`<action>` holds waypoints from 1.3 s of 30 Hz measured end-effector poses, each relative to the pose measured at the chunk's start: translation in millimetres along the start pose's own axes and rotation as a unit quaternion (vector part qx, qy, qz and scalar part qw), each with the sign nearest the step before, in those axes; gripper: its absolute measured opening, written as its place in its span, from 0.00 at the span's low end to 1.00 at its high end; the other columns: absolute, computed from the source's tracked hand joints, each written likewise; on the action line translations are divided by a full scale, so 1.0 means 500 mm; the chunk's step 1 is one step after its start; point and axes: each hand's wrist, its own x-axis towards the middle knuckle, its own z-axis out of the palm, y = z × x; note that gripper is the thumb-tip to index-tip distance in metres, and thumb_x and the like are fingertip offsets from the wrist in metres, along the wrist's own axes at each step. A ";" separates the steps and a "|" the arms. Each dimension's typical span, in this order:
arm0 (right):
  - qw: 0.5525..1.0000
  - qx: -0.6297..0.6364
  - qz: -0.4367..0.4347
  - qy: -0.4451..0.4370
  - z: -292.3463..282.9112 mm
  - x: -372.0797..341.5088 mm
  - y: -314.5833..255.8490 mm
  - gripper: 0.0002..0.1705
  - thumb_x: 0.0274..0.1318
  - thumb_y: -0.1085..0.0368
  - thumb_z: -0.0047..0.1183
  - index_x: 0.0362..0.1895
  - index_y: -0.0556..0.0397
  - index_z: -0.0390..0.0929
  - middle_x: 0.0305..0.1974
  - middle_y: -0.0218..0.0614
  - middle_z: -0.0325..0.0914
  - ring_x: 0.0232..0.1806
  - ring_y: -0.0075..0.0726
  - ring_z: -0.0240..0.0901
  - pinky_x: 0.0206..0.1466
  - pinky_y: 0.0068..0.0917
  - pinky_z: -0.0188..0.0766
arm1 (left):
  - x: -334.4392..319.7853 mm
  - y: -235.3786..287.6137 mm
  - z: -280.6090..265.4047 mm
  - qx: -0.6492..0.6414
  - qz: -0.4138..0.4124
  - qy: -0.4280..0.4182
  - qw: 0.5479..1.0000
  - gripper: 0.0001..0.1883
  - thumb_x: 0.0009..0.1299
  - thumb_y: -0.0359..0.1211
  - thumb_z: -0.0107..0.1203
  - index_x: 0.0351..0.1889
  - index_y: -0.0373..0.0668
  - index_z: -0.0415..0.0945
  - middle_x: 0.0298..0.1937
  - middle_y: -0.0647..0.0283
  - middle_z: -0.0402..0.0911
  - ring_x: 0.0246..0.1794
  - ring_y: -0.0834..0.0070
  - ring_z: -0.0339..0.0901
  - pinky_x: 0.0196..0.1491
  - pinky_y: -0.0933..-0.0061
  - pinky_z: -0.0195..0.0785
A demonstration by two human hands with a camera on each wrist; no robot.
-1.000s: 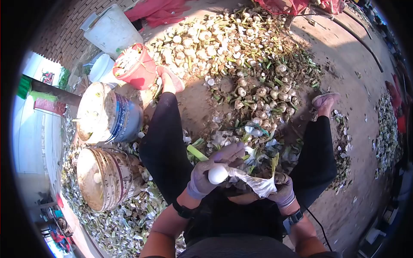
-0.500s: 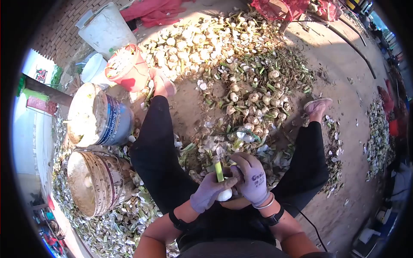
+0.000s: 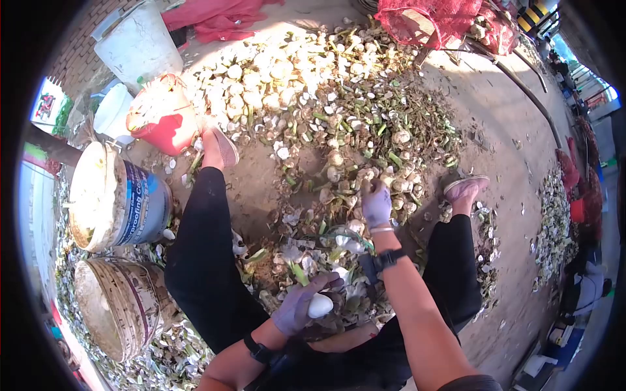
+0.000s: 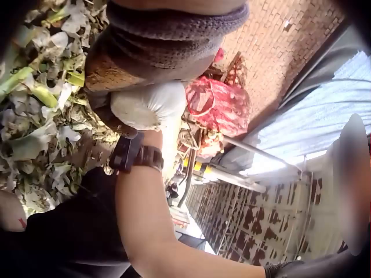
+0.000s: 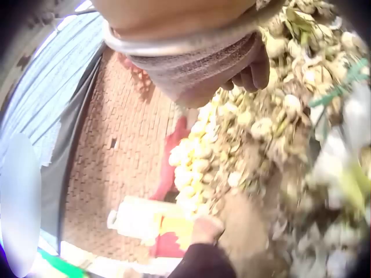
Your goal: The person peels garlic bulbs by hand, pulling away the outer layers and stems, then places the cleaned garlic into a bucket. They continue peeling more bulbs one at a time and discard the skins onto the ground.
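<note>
My gloved left hand (image 3: 298, 307) holds a peeled white garlic bulb (image 3: 320, 305) low between the knees. Its cut green stem (image 3: 299, 274) sticks up past the fingers. In the left wrist view the same bulb (image 4: 136, 110) shows below the dirt-stained glove (image 4: 156, 52). Out in front, my gloved right hand (image 3: 376, 205) reaches over the near part of a heap of unpeeled garlic bulbs (image 3: 401, 137). In the right wrist view its fingers (image 5: 255, 72) point down, loosely bent, and no bulb shows in them.
Peeled skins and leaf scraps (image 3: 293, 251) cover the ground between the legs. At the left stand a blue-and-white bucket (image 3: 147, 202), a dirty white bucket (image 3: 124, 306) and a red bucket (image 3: 163, 124). A red mesh bag (image 3: 424, 23) lies beyond the heap, near a long pole (image 3: 531, 98).
The hands were together at the bulb half a second ago. Since then the right hand has let go and stretched forward to the heap; the left keeps the bulb. The loose outer skin has come off.
</note>
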 end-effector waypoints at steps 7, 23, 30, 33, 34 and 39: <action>0.964 -0.091 0.163 -0.187 0.081 0.164 0.041 0.27 0.47 0.53 0.59 0.48 0.60 0.80 0.43 0.54 0.82 0.46 0.51 0.80 0.50 0.39 0.75 | 0.050 0.000 -0.049 -0.169 -0.092 0.087 0.977 0.21 0.72 0.33 0.54 0.61 0.34 0.67 0.50 0.59 0.77 0.49 0.72 0.78 0.51 0.72 0.77; 0.697 0.643 0.159 -0.274 -0.339 -0.435 -0.235 0.19 0.65 0.59 0.55 0.52 0.60 0.71 0.43 0.33 0.77 0.43 0.23 0.73 0.48 0.23 0.71 | -0.068 0.126 0.064 0.388 0.287 0.154 0.862 0.37 0.50 0.24 0.72 0.58 0.39 0.65 0.51 0.57 0.74 0.50 0.69 0.75 0.53 0.68 0.70; 0.759 0.538 0.076 -0.358 -0.387 -0.461 -0.216 0.21 0.69 0.53 0.49 0.51 0.60 0.73 0.39 0.33 0.79 0.39 0.21 0.74 0.42 0.21 0.73 | -0.131 0.124 0.073 0.220 0.198 0.116 0.948 0.33 0.54 0.27 0.71 0.57 0.39 0.66 0.52 0.61 0.74 0.51 0.74 0.73 0.53 0.70 0.69; 0.746 0.518 0.084 -0.411 -0.401 -0.467 -0.202 0.20 0.69 0.54 0.49 0.50 0.60 0.75 0.37 0.31 0.78 0.37 0.20 0.73 0.37 0.19 0.72 | -0.154 0.136 0.104 -0.119 0.022 0.125 0.985 0.34 0.52 0.31 0.73 0.56 0.39 0.68 0.51 0.59 0.76 0.51 0.73 0.75 0.53 0.68 0.71; 0.743 0.519 0.090 -0.413 -0.408 -0.468 -0.207 0.20 0.68 0.54 0.50 0.50 0.60 0.75 0.36 0.30 0.78 0.37 0.20 0.73 0.38 0.20 0.72 | -0.152 0.115 0.100 -0.089 0.050 0.122 0.987 0.34 0.53 0.30 0.72 0.58 0.40 0.67 0.53 0.58 0.75 0.52 0.71 0.75 0.54 0.68 0.71; 0.760 0.497 0.108 -0.406 -0.434 -0.471 -0.217 0.19 0.67 0.56 0.51 0.50 0.60 0.74 0.35 0.32 0.76 0.40 0.25 0.75 0.42 0.26 0.73 | -0.160 0.104 0.100 0.288 0.242 0.152 0.914 0.30 0.58 0.32 0.68 0.58 0.41 0.67 0.51 0.55 0.76 0.47 0.68 0.78 0.50 0.68 0.73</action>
